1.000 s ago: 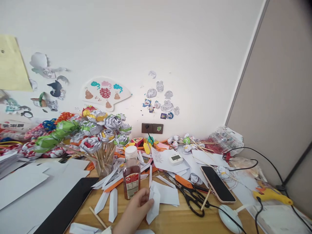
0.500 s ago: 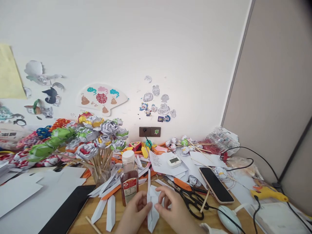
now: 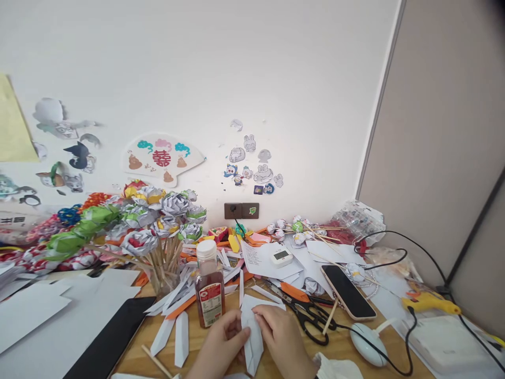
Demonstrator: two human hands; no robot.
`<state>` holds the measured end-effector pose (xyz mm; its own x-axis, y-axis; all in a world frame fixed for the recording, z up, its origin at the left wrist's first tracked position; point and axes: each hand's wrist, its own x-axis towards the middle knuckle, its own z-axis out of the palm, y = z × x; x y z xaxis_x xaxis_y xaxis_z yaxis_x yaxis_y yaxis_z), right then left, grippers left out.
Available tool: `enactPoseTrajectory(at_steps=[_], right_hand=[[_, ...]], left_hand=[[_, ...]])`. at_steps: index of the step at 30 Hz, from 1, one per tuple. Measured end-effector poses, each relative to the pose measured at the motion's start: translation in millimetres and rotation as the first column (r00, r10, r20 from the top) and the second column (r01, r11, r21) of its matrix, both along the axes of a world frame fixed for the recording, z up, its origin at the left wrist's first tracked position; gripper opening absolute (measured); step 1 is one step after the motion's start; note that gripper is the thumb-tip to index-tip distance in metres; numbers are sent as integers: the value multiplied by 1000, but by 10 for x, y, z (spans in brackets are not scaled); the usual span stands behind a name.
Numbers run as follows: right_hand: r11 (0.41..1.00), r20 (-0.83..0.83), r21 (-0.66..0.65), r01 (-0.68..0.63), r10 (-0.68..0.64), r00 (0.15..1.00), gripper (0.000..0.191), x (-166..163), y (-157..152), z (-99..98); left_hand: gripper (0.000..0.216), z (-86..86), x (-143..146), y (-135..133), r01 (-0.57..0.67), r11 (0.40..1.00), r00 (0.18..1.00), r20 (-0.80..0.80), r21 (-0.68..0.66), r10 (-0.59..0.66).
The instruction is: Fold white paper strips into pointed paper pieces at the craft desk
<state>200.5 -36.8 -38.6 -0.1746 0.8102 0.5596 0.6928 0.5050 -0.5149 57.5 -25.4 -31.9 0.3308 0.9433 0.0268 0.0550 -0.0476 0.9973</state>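
Note:
Between my two hands, a piece of folded white paper stands partly unfolded, with a wider flap showing at its top. My left hand pinches its left edge between thumb and fingers. The fingers of my right hand are closed on its upper right edge. Just behind my left hand stands a bottle of reddish-brown liquid with a white cap. Black-handled scissors lie right of my right hand. Several folded white paper strips lie to the left on the wooden table.
Paper flowers on sticks stand in a clear container at the back left. A phone, a white mouse-shaped device with a cable and a yellow glue gun lie at right. A white timer rests on papers behind my hands.
The paper has been opened out wider at its top. My right hand has shifted onto its upper edge, fingers closer together. The view has moved slightly.

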Motion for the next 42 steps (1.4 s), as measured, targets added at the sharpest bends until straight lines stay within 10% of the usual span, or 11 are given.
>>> enactPoseTrajectory(at_steps=[30,42], right_hand=[[996,-65,-43,-84,82,995,18,-2,-31,49],[866,-413,-385,-321,149,898,19,285,167,-1]], left_hand=[[38,7,-15,-2,3,1000,1000,-3,-24,-4],[50,48,-62,107,-164,967,961,191,-197,202]])
